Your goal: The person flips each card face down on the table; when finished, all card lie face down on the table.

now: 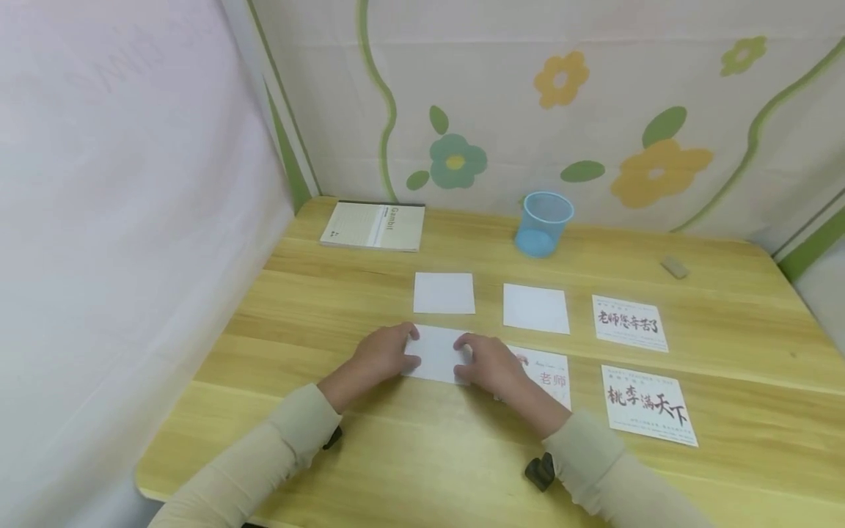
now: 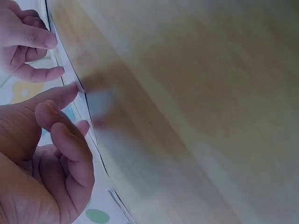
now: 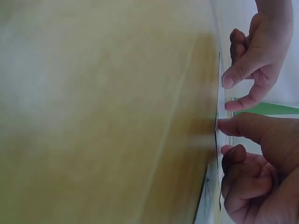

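A blank white card (image 1: 437, 354) lies on the wooden table between both hands. The left hand (image 1: 379, 357) touches its left side with thumb and forefinger spread apart. At the right side, the right hand (image 1: 491, 364) touches the same card in the same way. Both wrist views show the left hand (image 2: 51, 154) and right hand (image 3: 261, 158) low at the tabletop, thumb tips at the card's near edge and the other fingers bent. Under the right hand and wrist, a printed card (image 1: 551, 374) with red characters is partly covered.
Two more blank cards (image 1: 444, 293) (image 1: 535, 308) lie behind. To the right are two cards with dark characters (image 1: 630, 323) (image 1: 649, 405). A notebook (image 1: 374, 226), a blue mesh bin (image 1: 543, 226) and a small eraser-like block (image 1: 674, 267) stand or lie near the back edge.
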A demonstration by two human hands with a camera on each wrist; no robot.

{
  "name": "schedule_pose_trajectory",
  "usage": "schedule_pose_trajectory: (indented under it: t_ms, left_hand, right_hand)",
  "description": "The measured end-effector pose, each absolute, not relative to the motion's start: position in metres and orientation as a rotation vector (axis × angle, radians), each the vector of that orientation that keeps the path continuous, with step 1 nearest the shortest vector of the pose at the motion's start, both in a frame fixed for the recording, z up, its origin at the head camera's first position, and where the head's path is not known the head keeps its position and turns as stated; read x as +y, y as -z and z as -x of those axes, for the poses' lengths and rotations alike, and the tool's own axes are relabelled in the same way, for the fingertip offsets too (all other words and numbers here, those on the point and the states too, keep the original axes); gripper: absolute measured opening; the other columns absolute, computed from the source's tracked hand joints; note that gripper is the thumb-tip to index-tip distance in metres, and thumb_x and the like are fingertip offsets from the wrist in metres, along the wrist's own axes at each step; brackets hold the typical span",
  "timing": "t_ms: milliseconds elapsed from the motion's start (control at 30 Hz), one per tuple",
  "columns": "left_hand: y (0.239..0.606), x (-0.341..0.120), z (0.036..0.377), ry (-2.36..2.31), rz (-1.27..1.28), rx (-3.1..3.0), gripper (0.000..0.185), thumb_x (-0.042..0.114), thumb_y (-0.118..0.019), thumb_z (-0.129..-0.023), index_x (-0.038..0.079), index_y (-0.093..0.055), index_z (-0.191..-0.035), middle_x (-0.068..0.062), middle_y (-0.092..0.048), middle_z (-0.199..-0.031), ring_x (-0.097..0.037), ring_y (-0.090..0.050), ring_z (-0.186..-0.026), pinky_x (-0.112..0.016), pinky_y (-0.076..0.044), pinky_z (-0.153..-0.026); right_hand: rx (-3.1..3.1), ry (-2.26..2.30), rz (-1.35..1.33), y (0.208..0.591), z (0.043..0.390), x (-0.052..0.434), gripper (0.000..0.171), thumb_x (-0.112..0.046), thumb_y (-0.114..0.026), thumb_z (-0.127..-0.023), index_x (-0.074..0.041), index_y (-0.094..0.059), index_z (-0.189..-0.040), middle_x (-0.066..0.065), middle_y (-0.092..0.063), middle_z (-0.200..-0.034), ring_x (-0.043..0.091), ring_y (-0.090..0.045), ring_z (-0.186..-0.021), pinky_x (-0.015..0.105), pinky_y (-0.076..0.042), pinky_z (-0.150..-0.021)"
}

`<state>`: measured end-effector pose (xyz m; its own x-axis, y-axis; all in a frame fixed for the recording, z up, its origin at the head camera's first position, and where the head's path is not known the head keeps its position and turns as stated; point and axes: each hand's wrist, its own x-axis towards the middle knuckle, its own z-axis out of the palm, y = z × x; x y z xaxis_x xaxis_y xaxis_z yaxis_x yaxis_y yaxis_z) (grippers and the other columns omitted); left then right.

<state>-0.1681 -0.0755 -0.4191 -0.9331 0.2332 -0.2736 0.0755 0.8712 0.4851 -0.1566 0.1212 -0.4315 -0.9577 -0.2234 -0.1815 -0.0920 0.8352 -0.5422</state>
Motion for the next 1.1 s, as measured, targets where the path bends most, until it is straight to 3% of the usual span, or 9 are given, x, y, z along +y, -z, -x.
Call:
schedule_pose_trajectory:
  t_ms: [167,300,433,500,700,900,1000,1100]
  left_hand:
    - [0.41,-0.067,0.167,-0.857,-0.218,2.646,0.043,0.031,-0.062,-0.077,0.016,-0.049,-0.115,-0.005,-0.059,-0.084,-0.018,-0.052,-0.064,-0.034,-0.044,-0.06]
    - [0.403,-0.049,0.164,-1.309,-0.208,2.295,0.049,0.029,-0.057,-0.081,0.016,-0.039,-0.125,-0.01,-0.06,-0.085,-0.025,-0.057,-0.055,-0.038,-0.047,-0.046]
    - [0.405,-0.023,0.159,-1.204,-0.398,2.31,0.061,0.034,-0.06,-0.078,0.018,-0.033,-0.13,-0.007,-0.051,-0.108,-0.021,-0.057,-0.077,-0.036,-0.049,-0.06]
    - [0.411,-0.008,0.16,-0.963,-0.551,2.464,0.069,0.039,-0.064,-0.073,0.019,-0.032,-0.131,-0.004,-0.046,-0.108,-0.015,-0.052,-0.079,-0.03,-0.046,-0.063]
    - [0.423,0.03,0.171,-0.474,-0.711,2.613,0.079,0.047,-0.076,-0.054,0.016,-0.039,-0.117,-0.002,-0.034,-0.089,-0.015,-0.041,-0.061,-0.025,-0.037,-0.048]
    - [0.42,0.047,0.181,-0.382,-0.665,2.622,0.073,0.04,-0.082,-0.043,0.016,-0.039,-0.098,-0.002,-0.035,-0.088,-0.017,-0.041,-0.068,-0.026,-0.038,-0.049]
    - [0.419,0.05,0.183,-0.412,-0.66,2.62,0.071,0.036,-0.083,-0.045,0.015,-0.038,-0.096,-0.002,-0.036,-0.087,-0.016,-0.041,-0.069,-0.026,-0.038,-0.05]
    - [0.418,0.05,0.183,-0.633,-0.594,2.549,0.059,0.027,-0.079,-0.059,0.014,-0.037,-0.098,-0.002,-0.045,-0.081,-0.016,-0.047,-0.065,-0.025,-0.041,-0.05]
  right_hand:
    - [2.742,1.014,0.236,0.421,0.149,0.151,0.038,-0.028,-0.062,-0.077,-0.018,-0.052,-0.113,0.0,-0.053,-0.065,0.015,-0.049,-0.05,0.029,-0.042,-0.044]
    - [2.768,0.957,0.118,0.404,0.135,0.205,0.048,-0.028,-0.06,-0.079,-0.013,-0.044,-0.122,0.006,-0.054,-0.076,0.019,-0.051,-0.058,0.03,-0.045,-0.048]
    - [2.781,0.666,0.191,0.399,0.12,0.25,0.068,-0.03,-0.068,-0.071,-0.006,-0.037,-0.127,0.014,-0.051,-0.097,0.023,-0.049,-0.08,0.038,-0.044,-0.064]
    - [2.774,0.565,0.257,0.403,0.118,0.262,0.078,-0.035,-0.072,-0.065,-0.006,-0.035,-0.128,0.015,-0.047,-0.1,0.022,-0.047,-0.082,0.039,-0.043,-0.067]
    - [2.789,0.377,0.296,0.419,0.13,0.264,0.098,-0.052,-0.076,-0.046,-0.008,-0.037,-0.125,0.012,-0.044,-0.095,0.019,-0.044,-0.068,0.03,-0.041,-0.054]
    - [2.756,0.389,0.275,0.421,0.142,0.261,0.095,-0.046,-0.08,-0.039,-0.008,-0.038,-0.115,0.01,-0.042,-0.087,0.021,-0.043,-0.066,0.032,-0.04,-0.055]
    - [2.745,0.484,0.279,0.421,0.141,0.261,0.092,-0.04,-0.082,-0.039,-0.007,-0.036,-0.111,0.008,-0.041,-0.086,0.02,-0.043,-0.068,0.031,-0.039,-0.057]
    - [2.744,0.613,0.273,0.422,0.134,0.262,0.094,-0.034,-0.083,-0.044,-0.005,-0.032,-0.118,0.008,-0.044,-0.092,0.019,-0.045,-0.073,0.032,-0.041,-0.062]
